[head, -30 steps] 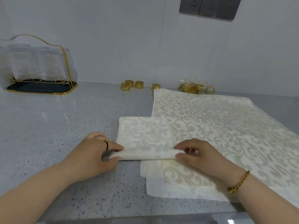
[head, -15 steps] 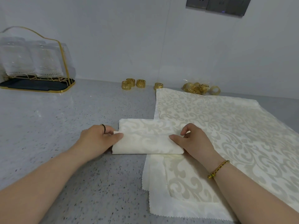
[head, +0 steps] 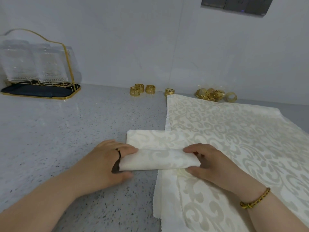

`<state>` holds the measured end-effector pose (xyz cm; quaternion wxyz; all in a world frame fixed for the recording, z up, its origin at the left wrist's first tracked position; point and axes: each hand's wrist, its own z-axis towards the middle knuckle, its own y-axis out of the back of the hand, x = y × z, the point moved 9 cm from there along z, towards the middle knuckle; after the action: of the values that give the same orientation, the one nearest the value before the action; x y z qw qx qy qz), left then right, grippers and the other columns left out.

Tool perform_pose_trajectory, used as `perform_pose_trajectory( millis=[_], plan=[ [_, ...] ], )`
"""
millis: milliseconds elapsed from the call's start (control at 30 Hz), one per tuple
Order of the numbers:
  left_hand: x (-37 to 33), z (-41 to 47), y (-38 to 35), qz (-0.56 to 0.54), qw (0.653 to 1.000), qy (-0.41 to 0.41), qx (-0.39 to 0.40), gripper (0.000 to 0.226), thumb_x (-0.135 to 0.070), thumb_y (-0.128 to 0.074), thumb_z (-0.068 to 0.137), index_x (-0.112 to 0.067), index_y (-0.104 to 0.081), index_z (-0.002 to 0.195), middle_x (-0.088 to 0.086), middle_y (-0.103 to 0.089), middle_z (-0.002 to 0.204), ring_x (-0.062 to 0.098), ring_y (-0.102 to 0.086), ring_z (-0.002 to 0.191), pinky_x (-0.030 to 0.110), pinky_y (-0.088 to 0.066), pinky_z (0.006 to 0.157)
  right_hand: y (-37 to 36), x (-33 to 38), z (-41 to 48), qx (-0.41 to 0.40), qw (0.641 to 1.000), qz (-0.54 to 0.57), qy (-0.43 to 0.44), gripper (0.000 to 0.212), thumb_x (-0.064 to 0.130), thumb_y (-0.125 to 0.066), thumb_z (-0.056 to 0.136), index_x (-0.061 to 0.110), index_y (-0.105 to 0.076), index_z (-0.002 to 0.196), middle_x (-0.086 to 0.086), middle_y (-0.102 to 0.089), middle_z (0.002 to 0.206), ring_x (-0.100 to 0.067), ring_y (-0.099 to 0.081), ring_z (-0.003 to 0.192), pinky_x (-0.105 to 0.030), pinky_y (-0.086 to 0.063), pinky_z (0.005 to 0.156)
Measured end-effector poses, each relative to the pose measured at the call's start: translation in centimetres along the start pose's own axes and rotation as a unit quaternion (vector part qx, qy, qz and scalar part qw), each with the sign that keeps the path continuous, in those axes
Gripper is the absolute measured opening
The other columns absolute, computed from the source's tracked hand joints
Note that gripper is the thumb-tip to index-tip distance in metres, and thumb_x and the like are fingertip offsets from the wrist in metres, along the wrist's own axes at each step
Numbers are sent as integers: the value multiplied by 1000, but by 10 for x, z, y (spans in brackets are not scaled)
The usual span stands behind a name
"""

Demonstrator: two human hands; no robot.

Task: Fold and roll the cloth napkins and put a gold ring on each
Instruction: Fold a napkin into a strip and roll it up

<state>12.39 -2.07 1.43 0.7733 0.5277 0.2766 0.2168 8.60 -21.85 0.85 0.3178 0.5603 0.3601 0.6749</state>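
The light is soft, even and a little cool, not strong. Shadows are short and faint, so it seems to come from above. The darkest shadow lies at the left end of the folded napkin point(head: 158, 158), under the left hand point(head: 103, 164). Left of the napkin, the countertop point(head: 66, 131) carries a pale sheen and tiny sparkles. Far behind and to the left of the napkin, the glass rack point(head: 38, 67) looks soft and smeared. Behind the napkin the gold rings point(head: 142, 89) give small glints. The foot of the wall point(head: 117, 47) bends slightly, and the lower corners look stretched.
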Motion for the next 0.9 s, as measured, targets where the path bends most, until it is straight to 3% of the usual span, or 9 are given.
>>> perform_pose_trajectory(
  millis=[100,200,267,433,500,633,700,800,900],
  plan=[
    [9,3,7,-5,997,49,-52,77,-90,-9,54,-50,-33,115,-38,-37,107,-14,-25,102,-12,6,90,3,4,2,-37,999,24,3,32,26,-68,78,49,-49,89,20,-61,91,6,-45,98,-2,-34,82],
    [23,-4,-1,-150,981,118,-13,57,-75,-33,45,-57,-36,99,-37,-38,100,-21,-39,91,-11,-23,78,3,5,-2,-26,996,82,-9,17,46,-62,68,40,-61,84,18,-62,96,1,-53,89,-7,-40,79],
    [28,-9,1,-230,965,125,-15,35,-62,-58,58,-52,-47,90,-30,-48,100,-26,-43,89,-7,-32,70,2,6,-5,-19,991,130,-28,9,37,-67,76,29,-65,77,4,-63,81,-2,-52,70,-12,-41,71],
    [33,-13,-5,-318,931,179,-8,9,-32,-61,83,-40,-56,84,-19,-64,72,-10,-58,65,7,-45,54,-3,2,-7,-44,978,179,-93,43,33,-56,85,2,-42,58,-7,-37,61,-11,-33,52,-17,-29,49],
    [32,-10,-4,-313,932,184,-21,13,-26,-57,86,-38,-56,82,-18,-61,55,-9,-54,53,6,-41,47,-4,-3,-4,-70,973,187,-119,42,34,-54,87,8,-35,60,-6,-34,61,-10,-31,52,-17,-29,48],
    [30,-9,-4,-255,945,202,-40,16,-35,-56,87,-47,-49,79,-13,-53,63,3,-51,63,10,-38,53,-5,1,0,-107,979,134,-114,11,30,-56,87,23,-49,84,1,-48,65,-7,-42,56,-18,-33,57],
    [27,-10,-1,-175,965,190,-47,7,-57,-47,82,-54,-42,78,-16,-49,68,5,-46,72,16,-32,71,-7,5,1,-109,986,89,-87,19,26,-59,86,28,-44,96,9,-44,68,-4,-41,54,-14,-34,55],
    [17,-7,6,-71,987,131,-68,41,-70,-21,57,-56,-43,89,-33,-42,90,-4,-40,83,15,-16,83,-3,18,1,-132,991,15,-3,34,15,-64,82,25,-52,112,16,-44,101,2,-43,78,-3,-34,73],
    [1,-3,6,-7,996,21,-88,41,-49,-32,77,-36,-68,94,-24,-61,95,-4,-46,87,13,-25,84,-5,40,-1,-131,981,-73,122,21,13,-58,74,16,-70,90,8,-64,101,-3,-44,91,-12,-37,83]
  ],
)
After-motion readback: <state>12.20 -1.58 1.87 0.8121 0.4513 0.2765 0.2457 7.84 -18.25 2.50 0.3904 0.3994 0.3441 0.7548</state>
